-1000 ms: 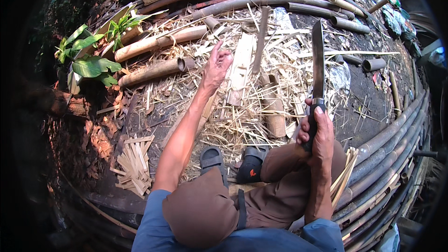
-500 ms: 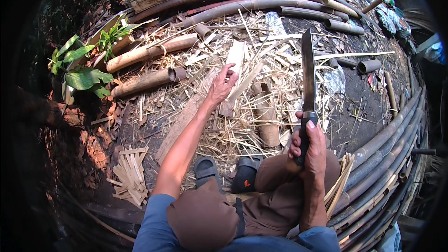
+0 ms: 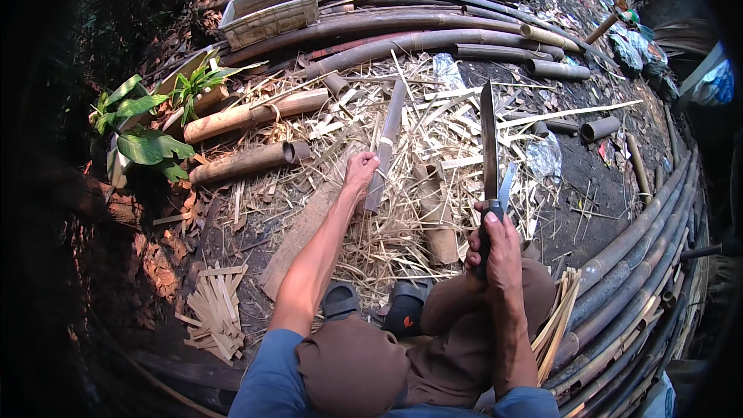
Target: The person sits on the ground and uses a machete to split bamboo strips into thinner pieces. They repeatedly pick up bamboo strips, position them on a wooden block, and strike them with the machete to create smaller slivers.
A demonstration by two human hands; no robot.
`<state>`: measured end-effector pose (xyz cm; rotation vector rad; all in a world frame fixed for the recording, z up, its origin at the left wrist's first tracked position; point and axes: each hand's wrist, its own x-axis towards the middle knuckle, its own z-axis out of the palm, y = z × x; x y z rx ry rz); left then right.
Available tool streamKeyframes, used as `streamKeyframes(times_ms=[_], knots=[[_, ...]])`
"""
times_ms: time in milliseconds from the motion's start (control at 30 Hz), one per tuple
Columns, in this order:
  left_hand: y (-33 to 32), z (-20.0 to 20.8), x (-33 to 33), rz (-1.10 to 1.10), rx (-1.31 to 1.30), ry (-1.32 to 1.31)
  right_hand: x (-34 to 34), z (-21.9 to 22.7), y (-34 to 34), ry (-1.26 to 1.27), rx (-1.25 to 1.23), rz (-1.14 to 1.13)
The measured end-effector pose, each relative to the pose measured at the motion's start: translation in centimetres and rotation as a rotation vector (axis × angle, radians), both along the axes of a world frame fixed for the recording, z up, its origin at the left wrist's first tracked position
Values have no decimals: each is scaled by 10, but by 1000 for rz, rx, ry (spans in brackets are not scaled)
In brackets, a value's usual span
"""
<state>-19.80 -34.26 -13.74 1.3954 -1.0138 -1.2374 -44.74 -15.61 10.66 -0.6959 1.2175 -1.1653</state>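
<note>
Brown bamboo slat (image 3: 392, 118) in head view, slanting across pale shavings (image 3: 391, 234). Left hand (image 3: 361, 171) at its near half, fingers drawn narrow, seemingly holding its edge; cannot tell how firmly. Right hand (image 3: 498, 248) wrapped round black-handled knife (image 3: 490, 166), blade (image 3: 487, 124) pointing away, well apart from slat. Apparently at taking up and placing slat, blade not yet against it. Next: calls for steady left grip, fingers clear of blade.

Ground (image 3: 565, 224) is dark soil, middle littered with pale shavings (image 3: 387, 251). On it: bamboo tubes (image 3: 244, 166) left and right, flat board (image 3: 292, 246), slat pile (image 3: 219, 306) lower left, clear plastic (image 3: 544, 156), long poles (image 3: 635, 232) along right side.
</note>
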Motion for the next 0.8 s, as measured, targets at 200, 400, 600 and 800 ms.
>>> streamKeyframes(times_ms=[200,400,600,800], knots=[[51,96,23,-22,-271,541,-8,-18,7,151,-44,64],[57,181,104,164,-394,140,15,-52,10,197,103,296],[117,205,144,472,-626,30,70,-137,56,401,95,582],[168,230,200,659,-619,-166,145,-196,103,457,79,960]])
